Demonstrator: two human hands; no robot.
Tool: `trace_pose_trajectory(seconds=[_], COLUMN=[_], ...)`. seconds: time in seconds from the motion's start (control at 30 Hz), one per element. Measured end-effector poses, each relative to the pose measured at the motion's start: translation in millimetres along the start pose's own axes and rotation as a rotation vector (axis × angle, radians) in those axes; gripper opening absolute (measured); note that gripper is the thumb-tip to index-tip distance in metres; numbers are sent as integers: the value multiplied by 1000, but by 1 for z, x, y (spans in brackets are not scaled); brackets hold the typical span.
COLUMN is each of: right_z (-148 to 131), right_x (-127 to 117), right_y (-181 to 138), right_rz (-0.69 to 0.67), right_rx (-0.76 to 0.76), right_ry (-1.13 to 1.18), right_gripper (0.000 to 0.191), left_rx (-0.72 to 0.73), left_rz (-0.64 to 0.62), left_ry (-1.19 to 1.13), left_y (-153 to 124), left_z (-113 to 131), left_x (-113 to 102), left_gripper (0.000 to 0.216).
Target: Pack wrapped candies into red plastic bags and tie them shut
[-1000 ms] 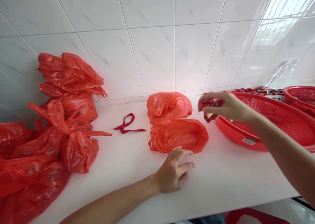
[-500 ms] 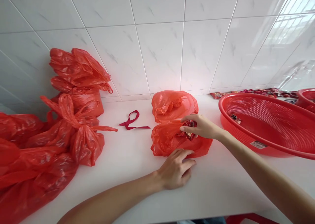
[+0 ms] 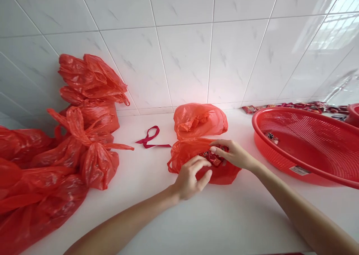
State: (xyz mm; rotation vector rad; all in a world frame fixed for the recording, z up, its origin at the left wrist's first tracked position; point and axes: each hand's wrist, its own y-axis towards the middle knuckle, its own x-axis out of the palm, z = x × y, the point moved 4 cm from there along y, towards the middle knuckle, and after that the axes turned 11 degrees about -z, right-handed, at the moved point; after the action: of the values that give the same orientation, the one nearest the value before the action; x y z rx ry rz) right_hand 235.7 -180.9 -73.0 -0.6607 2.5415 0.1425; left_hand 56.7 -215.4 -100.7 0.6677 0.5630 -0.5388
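Observation:
An open red plastic bag lies on the white counter in front of me. My right hand reaches into its mouth, closed round a handful of red wrapped candies. My left hand pinches the near rim of the same bag with thumb and fingers. A second red bag sits just behind it, against the tiled wall.
A big red mesh basket stands at the right with a candy inside; loose candies lie behind it. A dark red ribbon lies mid-counter. Several tied red bags pile up at the left.
My right hand carried the candies from the basket's rim leftwards into the open bag. My left hand lifted off the counter and took hold of the bag's near rim.

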Motion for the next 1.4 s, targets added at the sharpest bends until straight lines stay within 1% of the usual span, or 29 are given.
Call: trace_pose_trajectory(seconds=[0.03, 0.1, 0.17, 0.27, 0.3, 0.4, 0.5, 0.57, 0.63, 0.73, 0.83, 0.9, 1.0, 1.03, 1.1, 1.17, 1.23, 1.3, 1.4], right_z=[1, 2, 2, 2, 3, 4, 5, 7, 9, 11, 7, 1, -6, -7, -7, -5, -4, -3, -2], right_x=[3, 9, 13, 16, 15, 13, 12, 11, 10, 12, 16, 19, 28, 30, 33, 34, 34, 35, 37], right_y=[0, -1, -2, -2, -3, -2, -2, -2, -1, -1, -2, -3, -4, -4, -3, -3, -4, -6, -7], right_rz=[-13, -26, -30, -19, -5, 53, 83, 96, 110, 91, 70, 61, 4, 4, 46, 96, 131, 159, 134], right_rx=[8, 5, -20, -52, -57, -73, -80, -78, -77, -83, -103, -121, -118, -108, -87, -79, -80, -67, -22], right_ry=[55, 129, 142, 79, 50, -29, -67, -80, -95, -124, -127, -80, 77, 136, 243, 332, 389, 419, 488], right_gripper=[51, 47, 40, 30, 27, 21, 20, 21, 23, 24, 29, 34, 31, 30, 33, 35, 36, 36, 37], left_rx=[-59, -151, -189, -194, -199, -199, -152, -139, -152, -213, -290, -319, -326, -323, -325, -360, -415, -451, -443], left_rz=[13, 23, 4, -52, -74, -144, -182, -168, -130, -57, 15, 56, 78, 79, 78, 75, 36, -36, -139], left_ry=[-39, -106, -163, -206, -200, -115, -44, -61, -83, -122, -243, -353, -469, -485, -503, -530, -552, -566, -571], left_y=[2, 6, 9, 11, 11, 7, 4, 4, 6, 9, 11, 11, 8, 7, 4, 3, 2, 2, 2], left_z=[-3, -8, -11, -13, -13, -15, -16, -18, -19, -21, -27, -32, -36, -36, -36, -36, -37, -37, -36], left_x=[-2, -4, -3, -1, 0, 3, 4, -1, -11, -31, -44, -45, -38, -35, -31, -28, -27, -27, -27], left_gripper=[13, 25, 29, 21, 21, 34, 30, 27, 27, 23, 21, 22, 22, 23, 27, 37, 45, 48, 47])
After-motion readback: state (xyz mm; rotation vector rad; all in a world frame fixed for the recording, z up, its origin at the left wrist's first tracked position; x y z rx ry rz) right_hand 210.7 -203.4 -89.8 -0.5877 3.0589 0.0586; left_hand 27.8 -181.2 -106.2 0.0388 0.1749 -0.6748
